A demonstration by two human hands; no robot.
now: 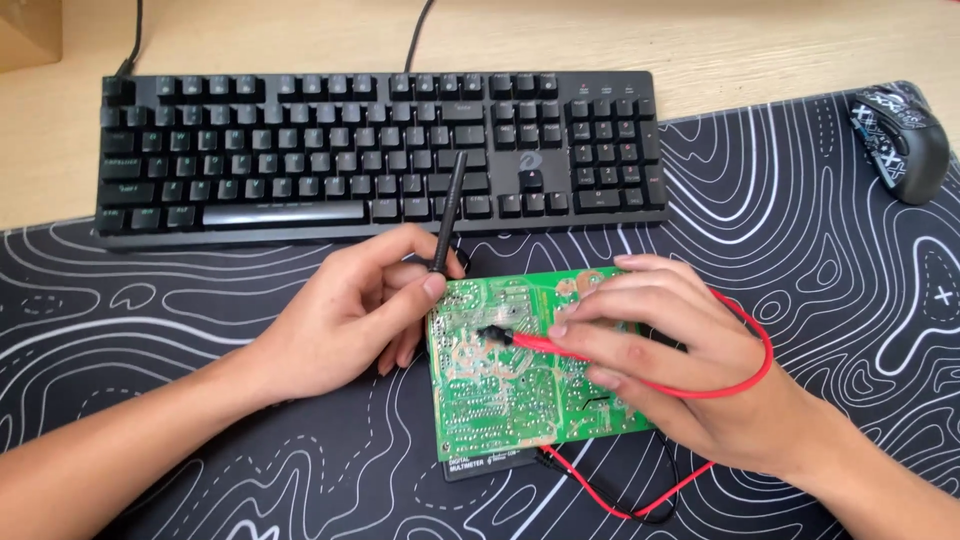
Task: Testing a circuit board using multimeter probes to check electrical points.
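Our left hand (345, 310) grips a black probe (447, 215) and our right hand (660, 345) pinches a red probe (540, 344), both tips on the green circuit board (500, 390) near the keyboard (380, 150).

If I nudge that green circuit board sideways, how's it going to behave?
The green circuit board looks thin and stiff, so it would probably slide as one piece. It seems perched on a dark device, so it may rock or slip off. The right hand rests on it, likely steadying it.
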